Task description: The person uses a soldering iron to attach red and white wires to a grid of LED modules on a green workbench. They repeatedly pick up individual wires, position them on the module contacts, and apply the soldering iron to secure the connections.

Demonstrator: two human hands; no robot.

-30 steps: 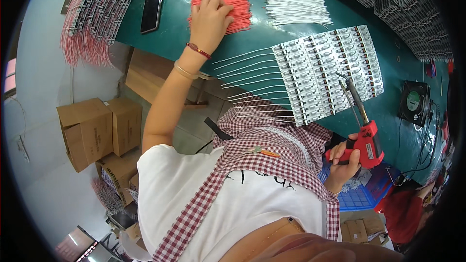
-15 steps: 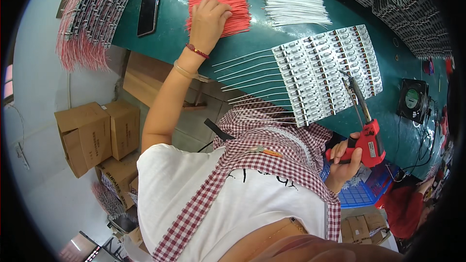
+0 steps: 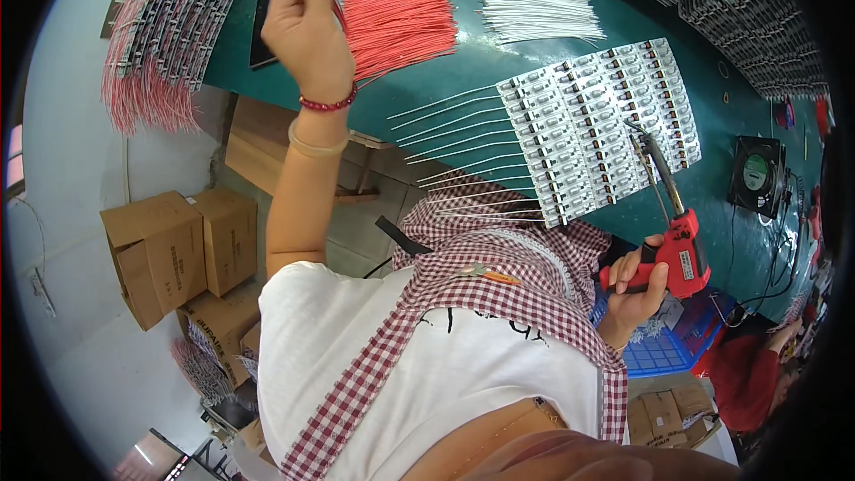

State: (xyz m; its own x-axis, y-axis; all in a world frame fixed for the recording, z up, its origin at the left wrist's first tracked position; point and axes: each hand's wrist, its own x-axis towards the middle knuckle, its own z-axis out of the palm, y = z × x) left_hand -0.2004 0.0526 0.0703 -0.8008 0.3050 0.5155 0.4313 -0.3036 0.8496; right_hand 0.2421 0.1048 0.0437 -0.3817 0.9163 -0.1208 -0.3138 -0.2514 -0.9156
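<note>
My left hand (image 3: 312, 27) is raised at the far left of the table, beside the pile of red wires (image 3: 401, 22). Its fingers are pinched together, with a bit of red wire showing at the tips; how many wires it holds I cannot tell. My right hand (image 3: 634, 292) grips a red soldering gun (image 3: 686, 258) by its handle. The gun's metal tip reaches over a panel of small white circuit boards (image 3: 597, 129). White wires (image 3: 454, 144) stick out from the panel's left edge toward me. A bundle of white wires (image 3: 539, 4) lies beyond the panel.
A dark phone (image 3: 261, 27) lies partly behind my left hand. Wired boards (image 3: 174, 18) are stacked at the table's left end, more board stacks (image 3: 757, 27) at the far right. A black fan-like device (image 3: 757, 176) with cables sits at right. A blue basket (image 3: 663, 352) and a person in red (image 3: 744, 383) are lower right.
My left hand has lifted off the red wire pile and moved left and away from me, with red at its fingertips. The soldering gun has barely shifted.
</note>
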